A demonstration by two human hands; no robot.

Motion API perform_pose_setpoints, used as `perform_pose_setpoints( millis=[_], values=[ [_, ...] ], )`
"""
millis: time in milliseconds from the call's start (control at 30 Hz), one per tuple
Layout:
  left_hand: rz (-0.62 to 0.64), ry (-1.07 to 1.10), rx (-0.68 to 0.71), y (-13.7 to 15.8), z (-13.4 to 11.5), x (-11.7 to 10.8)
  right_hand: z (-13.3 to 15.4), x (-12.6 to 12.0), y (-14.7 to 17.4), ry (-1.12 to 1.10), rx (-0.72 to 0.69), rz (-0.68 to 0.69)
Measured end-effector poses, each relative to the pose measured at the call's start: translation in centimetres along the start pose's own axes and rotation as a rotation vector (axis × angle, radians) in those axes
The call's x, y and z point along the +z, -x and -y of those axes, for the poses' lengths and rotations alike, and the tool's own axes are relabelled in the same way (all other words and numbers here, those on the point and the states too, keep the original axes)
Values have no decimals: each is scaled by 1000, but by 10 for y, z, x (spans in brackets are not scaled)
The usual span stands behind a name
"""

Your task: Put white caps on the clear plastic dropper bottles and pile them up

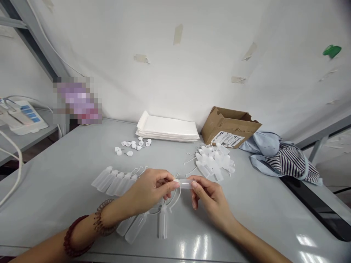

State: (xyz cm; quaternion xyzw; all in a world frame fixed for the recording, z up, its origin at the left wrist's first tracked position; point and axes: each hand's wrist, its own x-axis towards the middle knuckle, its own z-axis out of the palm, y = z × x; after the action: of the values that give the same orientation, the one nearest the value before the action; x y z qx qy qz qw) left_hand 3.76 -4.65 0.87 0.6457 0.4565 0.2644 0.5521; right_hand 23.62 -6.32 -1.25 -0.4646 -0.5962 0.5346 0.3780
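Note:
A small translucent plastic squeeze bottle (186, 183) lies sideways between my two hands above the table. My left hand (153, 185) pinches its neck end; the fingers hide the cap there. The bottle's other end is gripped between the thumb and fingers of my right hand (207, 193). A thin curved white strip (176, 201) hangs below the neck. Similar bottles (111, 182) lie in a row left of my left hand, partly behind it. Closer to me are a few more, among them a lone bottle (162, 223) beneath my hands.
Several small white caps (134, 144) are scattered at the back left. Loose bottles form a pile (212, 160) at the right, before an open cardboard box (230, 126). White padded envelopes (170, 128) are stacked by the wall. Striped cloth (287, 159) and a long black object (315, 206) lie far right.

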Motion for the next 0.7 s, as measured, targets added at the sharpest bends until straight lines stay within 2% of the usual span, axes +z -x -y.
perform_pose_setpoints(
  millis=[133,200,267,367,433,567,700],
  values=[
    [-116,-207,265,-1,3,3,-2,2,-2,-156,115,53],
    [-158,-283,329,-2,3,4,-3,4,-2,-197,140,85],
    [-142,-230,244,-3,2,2,-3,5,-1,-218,133,74],
    [-66,-28,23,-4,1,-1,-1,4,-2,-212,76,-25],
    [7,102,-73,-4,1,-2,0,2,-3,-175,23,-84],
    [111,227,-114,-3,4,0,-2,1,-3,-38,-84,-104],
    [124,240,-122,-3,4,0,-7,0,0,134,-219,-119]
  ],
)
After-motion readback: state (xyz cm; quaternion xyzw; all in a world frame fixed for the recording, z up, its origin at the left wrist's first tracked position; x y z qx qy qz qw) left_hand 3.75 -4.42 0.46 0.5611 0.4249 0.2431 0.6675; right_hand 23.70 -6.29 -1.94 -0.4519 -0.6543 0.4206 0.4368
